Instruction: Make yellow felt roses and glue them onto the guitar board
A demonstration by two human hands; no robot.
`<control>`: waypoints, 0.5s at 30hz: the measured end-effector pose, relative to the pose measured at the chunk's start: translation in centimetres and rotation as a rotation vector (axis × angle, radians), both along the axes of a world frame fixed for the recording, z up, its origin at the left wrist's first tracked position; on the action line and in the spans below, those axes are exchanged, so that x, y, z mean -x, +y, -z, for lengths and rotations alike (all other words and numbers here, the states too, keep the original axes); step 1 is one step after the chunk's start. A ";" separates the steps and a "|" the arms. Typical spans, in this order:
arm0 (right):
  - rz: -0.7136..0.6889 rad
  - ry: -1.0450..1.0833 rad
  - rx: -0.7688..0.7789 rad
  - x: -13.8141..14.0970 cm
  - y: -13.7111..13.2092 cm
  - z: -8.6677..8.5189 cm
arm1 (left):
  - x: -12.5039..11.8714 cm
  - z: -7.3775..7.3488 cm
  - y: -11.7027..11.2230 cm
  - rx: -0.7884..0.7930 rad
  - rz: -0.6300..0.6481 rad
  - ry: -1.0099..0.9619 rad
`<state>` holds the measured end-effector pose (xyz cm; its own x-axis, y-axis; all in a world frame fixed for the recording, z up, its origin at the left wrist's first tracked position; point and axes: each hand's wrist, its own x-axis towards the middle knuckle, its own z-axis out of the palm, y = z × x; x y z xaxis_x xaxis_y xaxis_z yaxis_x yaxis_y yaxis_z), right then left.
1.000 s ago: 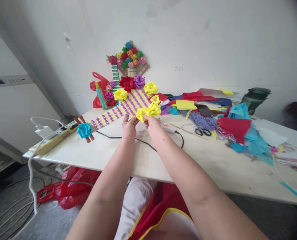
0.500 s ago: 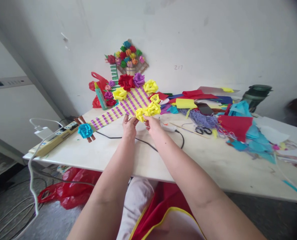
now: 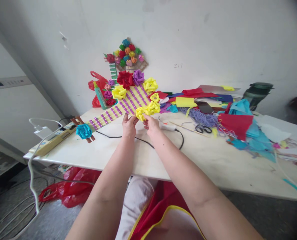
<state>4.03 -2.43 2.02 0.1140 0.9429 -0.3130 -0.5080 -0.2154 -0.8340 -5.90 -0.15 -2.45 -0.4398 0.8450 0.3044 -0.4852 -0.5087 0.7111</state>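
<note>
A guitar-shaped craft (image 3: pixel 128 103), woven in yellow and purple strips, is held tilted above the table. My left hand (image 3: pixel 129 125) grips its lower edge, with the fingers partly hidden behind it. Close by, my right hand (image 3: pixel 150 124) is closed at the yellow flowers (image 3: pixel 148 110) along the lower right edge. A red flower (image 3: pixel 125 79), a purple flower (image 3: pixel 138 77) and more yellow ones decorate the wide body. At the narrow end sits a blue flower (image 3: pixel 84 131) over brown sticks.
A glue gun (image 3: pixel 167 127) with a black cord lies behind my right wrist. Scissors (image 3: pixel 203 129), purple yarn (image 3: pixel 202 117) and coloured paper (image 3: pixel 235 125) spread to the right, near a dark green bottle (image 3: pixel 258 95). A power strip (image 3: pixel 54 140) lies at the left edge. Behind stand a glue bottle (image 3: pixel 100 96) and a flower-basket craft (image 3: pixel 129 55).
The craft has tilted slightly, its blue-flower end shifting a little to the left. Both hands keep nearly the same place and hold.
</note>
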 end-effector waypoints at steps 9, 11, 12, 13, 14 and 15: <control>0.040 -0.022 -0.008 0.3 0.3 0.1 | 0.1 0.4 0.3 0.019 -0.004 0.021; 0.046 -0.029 -0.022 0.3 0.4 0.2 | 0.1 0.4 0.3 0.022 0.000 0.026; 0.050 -0.033 -0.030 0.4 0.5 0.2 | 0.0 0.3 0.2 0.022 0.005 0.029; 0.054 -0.037 -0.036 0.4 0.5 0.3 | 0.0 0.3 0.2 0.023 0.007 0.029; 0.058 -0.042 -0.041 0.4 0.6 0.3 | 0.0 0.3 0.2 0.023 0.005 0.025; 0.060 -0.047 -0.044 0.4 0.7 0.3 | 0.0 0.2 0.2 0.025 0.002 0.018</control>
<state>3.62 -1.73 1.68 0.1839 0.9468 -0.2640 -0.4788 -0.1483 -0.8653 -5.87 0.01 -2.66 -0.4325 0.8534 0.2911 -0.4730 -0.4896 0.7325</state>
